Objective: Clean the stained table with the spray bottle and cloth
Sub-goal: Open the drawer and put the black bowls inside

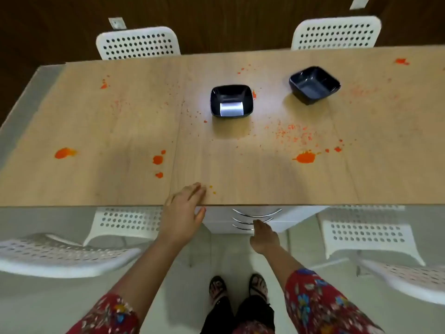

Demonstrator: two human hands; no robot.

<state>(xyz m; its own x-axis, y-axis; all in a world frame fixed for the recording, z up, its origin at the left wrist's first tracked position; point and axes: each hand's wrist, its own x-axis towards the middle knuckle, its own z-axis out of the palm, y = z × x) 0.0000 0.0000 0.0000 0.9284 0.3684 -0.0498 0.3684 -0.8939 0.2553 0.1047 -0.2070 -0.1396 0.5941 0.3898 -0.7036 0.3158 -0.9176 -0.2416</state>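
Observation:
The wooden table (120, 184) carries orange stains: large blots at the left (64, 153), near the middle (157, 159) and at the right (305, 157), with fine orange specks (292, 133) scattered between them. My left hand (184, 208) rests on the table's near edge, fingers flat on the top and thumb below the edge. My right hand (263, 236) is lower, under the table, its fingertips at a curved metal drawer handle (243, 228); I cannot tell whether they curl round it. No spray bottle or cloth is in view.
Two dark square bowls stand on the table, one in the middle (231, 100) and one at the right (314, 84). White perforated chairs stand behind (138, 43) and at both near sides (366, 233). A white drawer unit (289, 216) sits under the table.

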